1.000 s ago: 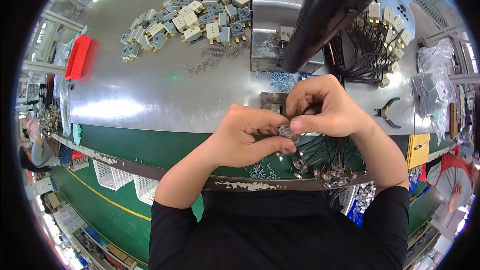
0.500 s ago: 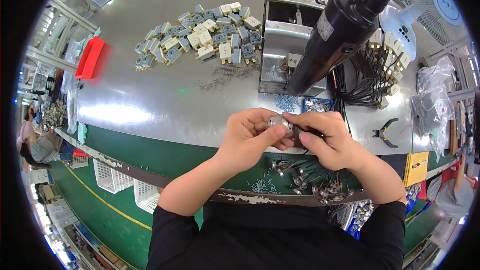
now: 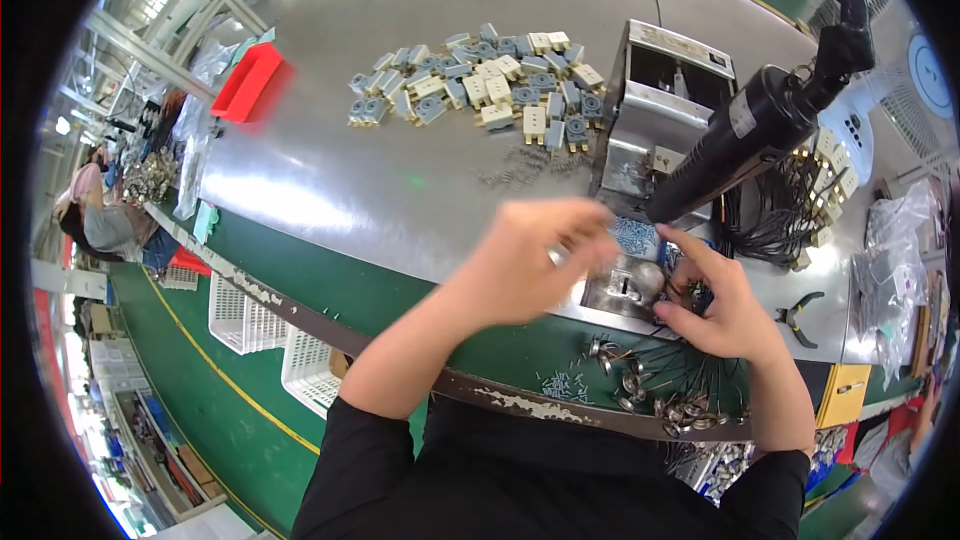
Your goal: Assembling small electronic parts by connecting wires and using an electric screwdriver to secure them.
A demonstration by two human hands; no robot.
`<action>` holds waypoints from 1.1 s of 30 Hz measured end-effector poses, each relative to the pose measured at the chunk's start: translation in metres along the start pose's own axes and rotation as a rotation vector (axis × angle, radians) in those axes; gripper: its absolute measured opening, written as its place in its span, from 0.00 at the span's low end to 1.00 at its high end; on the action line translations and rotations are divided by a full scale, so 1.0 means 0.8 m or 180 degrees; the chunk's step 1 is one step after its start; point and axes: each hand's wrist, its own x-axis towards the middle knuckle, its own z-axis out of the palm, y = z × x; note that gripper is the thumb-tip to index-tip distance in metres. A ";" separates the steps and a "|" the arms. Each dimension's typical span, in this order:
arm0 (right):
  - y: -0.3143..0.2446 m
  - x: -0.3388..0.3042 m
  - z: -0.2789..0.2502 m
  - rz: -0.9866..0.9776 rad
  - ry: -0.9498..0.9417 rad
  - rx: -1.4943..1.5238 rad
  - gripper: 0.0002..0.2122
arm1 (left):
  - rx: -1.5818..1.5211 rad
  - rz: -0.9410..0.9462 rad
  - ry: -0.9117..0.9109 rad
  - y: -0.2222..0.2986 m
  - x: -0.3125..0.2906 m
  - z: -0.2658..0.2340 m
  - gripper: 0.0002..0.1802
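Observation:
My left hand (image 3: 530,265), smeared by motion, hovers over the bench's front edge with its fingers curled. A shiny edge of a small round metal part (image 3: 557,256) shows between its thumb and fingers; the rest is hidden. My right hand (image 3: 722,305) has thumb and forefinger spread apart, with nothing visible between them. It is beside a metal fixture with a slot (image 3: 626,286) at the bench edge. Behind the fixture lies a heap of small bluish screws (image 3: 634,236). A black powered driver (image 3: 735,140) slants down above them.
Grey and cream plug-like blocks (image 3: 480,80) are heaped at the back, with loose springs (image 3: 535,168) before them. Black cables (image 3: 765,210), cutting pliers (image 3: 797,319) and plastic bags (image 3: 895,250) lie right. Round metal parts on wires (image 3: 690,410) sit on the green front ledge; a red bin (image 3: 248,82) stands left.
My hands have parted: the left moved left with the round metal part, the right opened beside the fixture. The fixture is now uncovered. The whole view has shifted and tilted.

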 end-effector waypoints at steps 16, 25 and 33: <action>0.041 -0.004 -0.019 0.0259 -0.0495 -0.2307 0.07 | 0.2034 -0.0649 0.0317 -0.125 0.054 -0.133 0.29; 0.044 0.007 -0.021 0.0018 -0.0446 -0.1984 0.12 | -0.2040 -0.0845 0.0817 -0.069 -0.019 -0.107 0.27; 0.053 0.000 -0.012 0.0124 -0.0216 -0.1765 0.06 | -0.1672 -0.0211 0.0183 -0.020 -0.032 -0.031 0.24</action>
